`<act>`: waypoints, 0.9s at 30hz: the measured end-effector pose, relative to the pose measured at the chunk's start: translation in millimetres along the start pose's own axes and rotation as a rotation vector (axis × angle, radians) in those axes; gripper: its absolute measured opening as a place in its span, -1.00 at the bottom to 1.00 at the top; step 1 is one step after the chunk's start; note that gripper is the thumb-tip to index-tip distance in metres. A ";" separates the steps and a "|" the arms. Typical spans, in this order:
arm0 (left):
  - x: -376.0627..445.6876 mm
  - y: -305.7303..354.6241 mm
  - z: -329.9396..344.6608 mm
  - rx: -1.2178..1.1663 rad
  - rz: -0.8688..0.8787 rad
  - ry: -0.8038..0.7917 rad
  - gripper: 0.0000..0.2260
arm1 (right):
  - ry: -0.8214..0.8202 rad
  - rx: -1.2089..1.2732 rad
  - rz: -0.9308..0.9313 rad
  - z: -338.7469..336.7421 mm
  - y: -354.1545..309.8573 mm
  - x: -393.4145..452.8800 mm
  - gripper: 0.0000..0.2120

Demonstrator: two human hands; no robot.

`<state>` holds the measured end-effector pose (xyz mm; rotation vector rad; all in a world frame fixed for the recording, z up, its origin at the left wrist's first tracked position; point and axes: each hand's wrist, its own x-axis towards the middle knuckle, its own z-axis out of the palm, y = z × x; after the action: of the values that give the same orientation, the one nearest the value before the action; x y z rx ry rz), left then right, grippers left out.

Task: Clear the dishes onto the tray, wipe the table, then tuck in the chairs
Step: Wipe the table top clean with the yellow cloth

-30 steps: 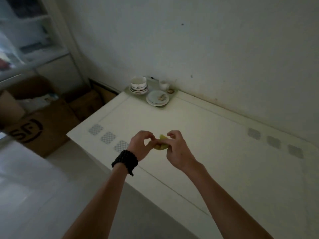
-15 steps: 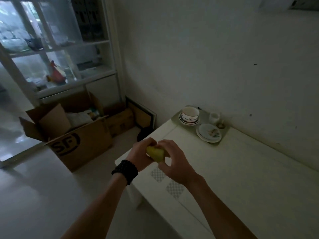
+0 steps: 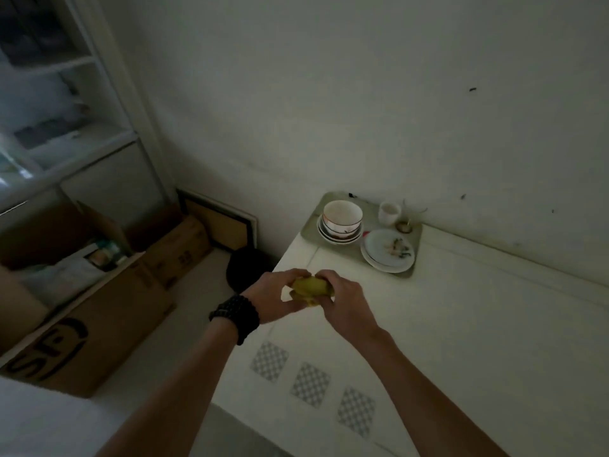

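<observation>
Head view: cloth bunched, dishes already on tray

Both hands now hold the yellow cloth [image 3: 309, 289] lifted over the table's [image 3: 461, 341] left end, mid-frame, more balled than a second ago. Left hand [image 3: 275, 300] and right hand [image 3: 342, 303] curl around it. Dishes [image 3: 387, 250] sit on the tray [image 3: 311, 227], upper centre, so wiping comes next.

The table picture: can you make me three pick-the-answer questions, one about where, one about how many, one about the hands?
1. Where is the tray?
A. the table's far corner by the wall
B. the floor
C. a cardboard box

2. How many checkered squares show on the table?
A. one
B. three
C. six

3. What are the hands doing?
A. hanging empty
B. lifting the bowl
C. holding a yellow cloth

Answers: 1 A, it sits against the wall; 2 B, three in a row; 3 C, left hand and right hand both grip it.
</observation>
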<state>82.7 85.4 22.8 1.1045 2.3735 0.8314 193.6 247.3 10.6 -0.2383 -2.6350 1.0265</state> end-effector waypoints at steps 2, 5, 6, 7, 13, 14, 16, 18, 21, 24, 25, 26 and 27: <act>30.5 -15.8 -3.5 0.044 0.012 0.030 -0.65 | 0.010 -0.012 -0.002 14.5 12.4 24.0 -0.74; 76.2 -43.0 -9.4 0.105 0.024 0.051 -0.74 | 0.030 -0.038 0.012 39.0 31.3 60.7 -0.75; 87.9 -51.1 -9.6 0.118 0.038 0.050 -0.74 | 0.045 -0.069 0.021 47.3 38.4 69.6 -0.72; 100.0 -59.0 -9.6 0.131 0.062 0.045 -0.73 | 0.062 -0.119 0.033 55.4 45.4 78.1 -0.70; 183.5 -135.0 23.6 0.338 0.312 0.056 -0.74 | 0.058 -0.234 0.120 115.8 99.8 132.1 -0.58; 195.7 -150.9 31.2 0.353 0.350 0.076 -0.74 | 0.064 -0.268 0.109 126.9 111.8 140.2 -0.54; 214.1 -174.1 40.7 0.396 0.407 0.136 -0.80 | 0.076 -0.393 0.090 142.7 128.9 154.5 -0.49; 235.1 -198.4 49.5 0.445 0.458 0.185 -0.83 | 0.095 -0.507 0.094 159.1 146.2 169.4 -0.51; 257.4 -227.5 65.2 0.463 0.409 0.084 -0.73 | 0.045 -0.519 0.180 190.0 167.3 183.9 -0.54; 263.9 -236.0 75.3 0.444 0.361 -0.005 -0.63 | 0.034 -0.476 0.295 201.8 169.8 183.0 -0.51; 265.7 -235.5 75.6 0.433 0.361 -0.004 -0.64 | 0.040 -0.467 0.311 202.1 169.9 179.1 -0.50; 267.1 -235.2 75.1 0.424 0.365 0.005 -0.65 | 0.032 -0.451 0.318 201.2 168.5 175.2 -0.49; 266.9 -232.5 73.0 0.424 0.362 0.003 -0.66 | 0.029 -0.434 0.320 199.5 166.7 171.5 -0.49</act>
<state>-167.7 201.1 -210.9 1.7380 2.4538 0.4372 -27.6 287.8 -204.9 -0.7835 -2.8215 0.5092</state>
